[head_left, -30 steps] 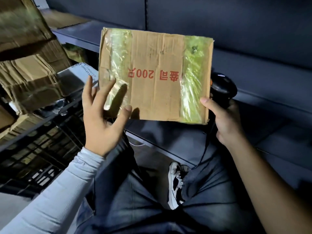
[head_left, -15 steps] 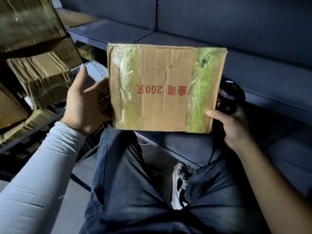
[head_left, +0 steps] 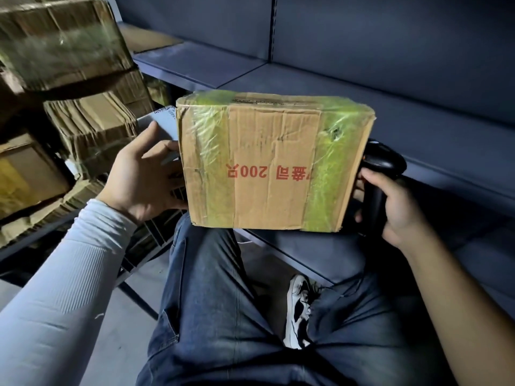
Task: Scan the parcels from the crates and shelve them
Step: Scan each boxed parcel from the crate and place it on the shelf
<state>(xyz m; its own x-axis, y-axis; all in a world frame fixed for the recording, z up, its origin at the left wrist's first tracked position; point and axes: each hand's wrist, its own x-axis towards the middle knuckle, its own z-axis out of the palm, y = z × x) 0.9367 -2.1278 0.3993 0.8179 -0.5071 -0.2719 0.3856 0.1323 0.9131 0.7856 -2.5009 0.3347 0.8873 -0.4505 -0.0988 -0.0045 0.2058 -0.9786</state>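
Note:
A brown cardboard parcel [head_left: 273, 162] with yellow-green tape bands and upside-down red print stands just above my left knee, its top face tipped into view. My left hand [head_left: 142, 179] holds its left side, with the fingers hidden behind the box. To the right of the parcel, my right hand [head_left: 395, 207] grips the handle of a black barcode scanner [head_left: 381, 162], whose head sits close behind the parcel's right edge.
Dark grey shelf boards [head_left: 418, 129] run behind and to the right of the parcel. Stacked cardboard boxes [head_left: 92, 126] fill the rack at left, with a blurred box [head_left: 61, 43] close above them. A white-labelled packet [head_left: 163, 118] lies behind my left hand. My legs and a shoe [head_left: 299, 310] are below.
The parcel has tipped, showing its top face, and come lower towards my knee. My left hand moved from its front to its left side. My right thumb left the parcel's edge.

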